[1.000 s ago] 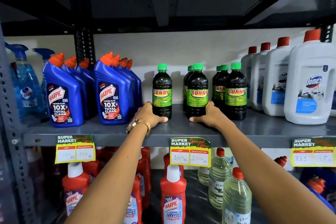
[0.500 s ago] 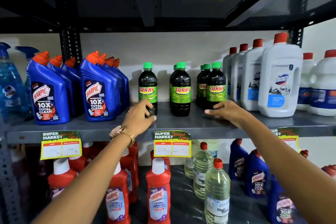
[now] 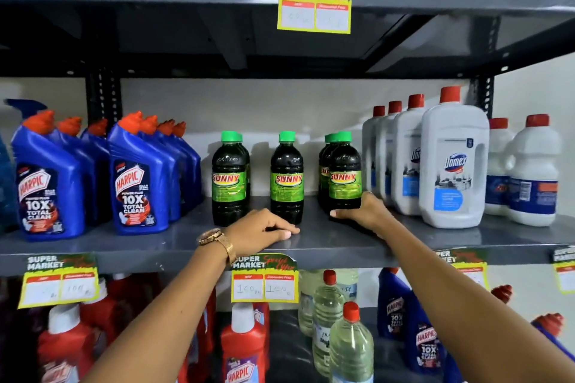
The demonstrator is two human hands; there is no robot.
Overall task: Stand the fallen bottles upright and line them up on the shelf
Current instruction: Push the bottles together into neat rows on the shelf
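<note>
Sunny bottles (image 3: 287, 177) upright; right grip (image 3: 357, 211) clasps the rightmost bottle's base, left grip (image 3: 264, 228) rests empty; nudge gently, level the fronts.

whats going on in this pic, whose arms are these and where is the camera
There is no machine here. The camera is worn on a person's head and looks forward and down, so the two bare arms reaching in from below are that person's own. They face a grey shop shelf. On it stand blue Harpic bottles, dark Sunny bottles with green caps and white Domex bottles, all upright. The left hand, with a watch at the wrist, rests on the shelf just in front of the middle Sunny bottle and holds nothing. The right hand is wrapped around the base of the rightmost Sunny bottle.
</note>
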